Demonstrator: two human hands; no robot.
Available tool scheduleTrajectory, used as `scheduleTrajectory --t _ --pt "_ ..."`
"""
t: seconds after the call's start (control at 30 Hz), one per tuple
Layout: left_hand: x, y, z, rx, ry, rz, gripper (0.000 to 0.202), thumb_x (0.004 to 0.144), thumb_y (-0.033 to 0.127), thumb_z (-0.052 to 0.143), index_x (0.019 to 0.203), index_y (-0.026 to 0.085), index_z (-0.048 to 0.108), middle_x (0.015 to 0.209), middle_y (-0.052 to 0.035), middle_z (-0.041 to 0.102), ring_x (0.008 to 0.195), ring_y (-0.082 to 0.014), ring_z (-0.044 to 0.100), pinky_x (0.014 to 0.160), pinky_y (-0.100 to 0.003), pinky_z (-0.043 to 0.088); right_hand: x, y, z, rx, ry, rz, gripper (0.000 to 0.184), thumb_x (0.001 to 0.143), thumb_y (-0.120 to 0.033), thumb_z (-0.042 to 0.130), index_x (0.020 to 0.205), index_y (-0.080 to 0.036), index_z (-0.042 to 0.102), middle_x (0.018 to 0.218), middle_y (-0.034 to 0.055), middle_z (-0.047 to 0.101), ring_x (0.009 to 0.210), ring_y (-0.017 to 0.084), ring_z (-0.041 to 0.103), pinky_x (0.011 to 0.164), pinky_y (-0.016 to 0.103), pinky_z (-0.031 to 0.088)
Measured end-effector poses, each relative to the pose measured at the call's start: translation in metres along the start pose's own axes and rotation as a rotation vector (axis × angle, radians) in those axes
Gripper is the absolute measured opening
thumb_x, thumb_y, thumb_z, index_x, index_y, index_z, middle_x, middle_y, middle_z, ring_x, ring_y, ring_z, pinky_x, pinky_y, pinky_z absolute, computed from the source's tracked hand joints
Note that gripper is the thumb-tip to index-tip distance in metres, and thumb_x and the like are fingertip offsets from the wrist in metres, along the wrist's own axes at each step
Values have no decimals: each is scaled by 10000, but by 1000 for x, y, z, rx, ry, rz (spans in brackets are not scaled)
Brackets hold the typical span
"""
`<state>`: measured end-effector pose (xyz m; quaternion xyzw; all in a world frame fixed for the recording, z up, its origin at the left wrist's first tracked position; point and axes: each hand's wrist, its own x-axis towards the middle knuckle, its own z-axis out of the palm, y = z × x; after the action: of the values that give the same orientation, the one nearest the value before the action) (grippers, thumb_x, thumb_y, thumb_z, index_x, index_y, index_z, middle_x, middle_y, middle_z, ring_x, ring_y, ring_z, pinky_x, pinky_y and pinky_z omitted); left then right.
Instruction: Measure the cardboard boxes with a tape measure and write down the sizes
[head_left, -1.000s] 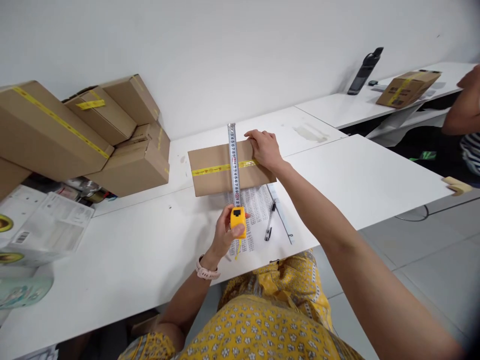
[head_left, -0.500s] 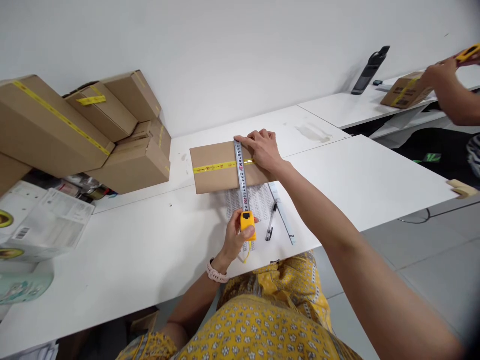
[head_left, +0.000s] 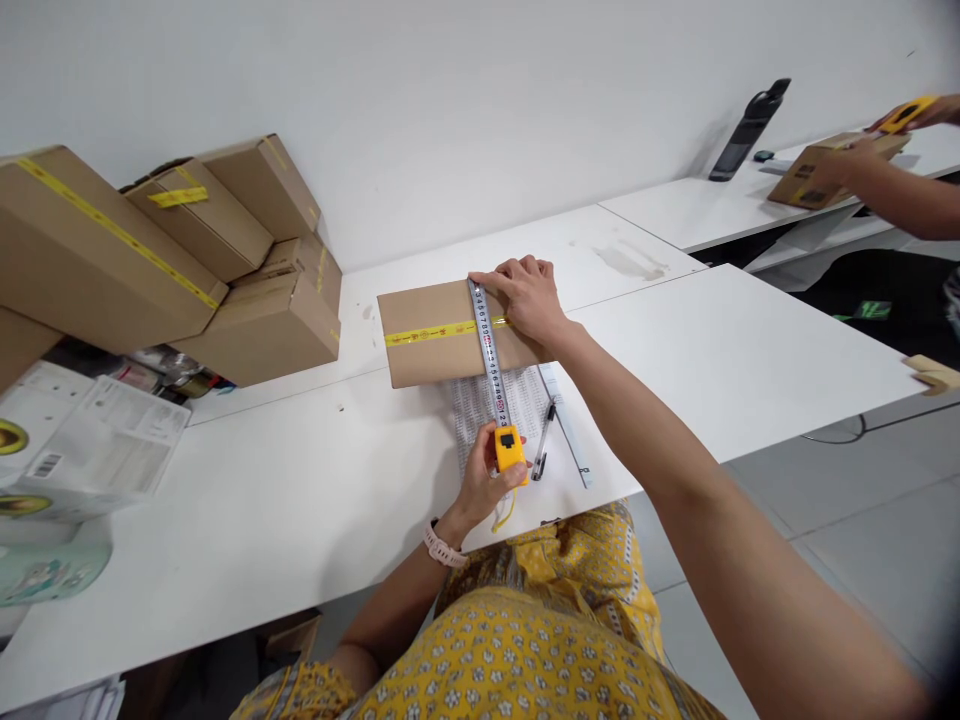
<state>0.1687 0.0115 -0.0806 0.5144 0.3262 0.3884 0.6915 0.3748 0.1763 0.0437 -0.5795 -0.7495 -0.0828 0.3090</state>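
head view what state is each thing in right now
cardboard box, taped shut, lying flat on the table
tape measure, pulled out across the box's top
left hand, gripping the tape measure's case
right hand, holding the tape's end at the box's far edge
pen, lying on the printed sheet

I've laid the tape (head_left: 489,350) flat across the box (head_left: 424,345), its tip under my right hand (head_left: 529,300); my left hand (head_left: 484,480) has drawn the case (head_left: 510,450) back toward me.
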Motion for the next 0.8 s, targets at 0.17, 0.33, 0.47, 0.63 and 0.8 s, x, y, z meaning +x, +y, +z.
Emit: scheduleTrajectory --t 0.17,0.33,0.47,0.63,0.8 --pt "-1 -1 -3 -5 0 -8 779 709 547 880 1285 244 450 1174 -104 668 872 -246 747 694 -342 583 -1 -1 0 7 13 1 470 1020 -324 371 1409 -454 601 1209 90 626 1113 337 434 1018 546 290" --pt "-2 0 -4 -10 -15 -23 772 703 540 891 1264 240 453 1178 -105 666 871 -239 744 710 -346 586 -2 -3 0 -12 -2 9 503 1024 -277 334 1419 -440 601 1228 97 617 1113 335 446 1011 536 285" --pt "3 7 -3 -21 -39 -38 790 714 518 895 1304 253 442 1198 -100 657 872 -223 733 743 -358 590 -2 -4 0 -20 8 21 502 1024 -282 338 1413 -463 600 1219 91 616 1101 338 437 999 534 283" --pt "29 28 -8 -49 12 74 826 709 505 896 1358 276 439 1183 -72 659 808 -183 713 809 -405 600 -6 -7 -3 -37 -2 28 497 1025 -289 354 1430 -459 587 1230 92 611 1101 334 440 999 527 281" --pt "46 43 -17 -28 23 127 744 719 530 873 1299 251 498 1167 -71 675 760 -171 717 742 -382 613 -7 -9 -5 -37 -15 32 520 1026 -266 333 1438 -460 582 1243 93 615 1119 335 452 1010 534 284"
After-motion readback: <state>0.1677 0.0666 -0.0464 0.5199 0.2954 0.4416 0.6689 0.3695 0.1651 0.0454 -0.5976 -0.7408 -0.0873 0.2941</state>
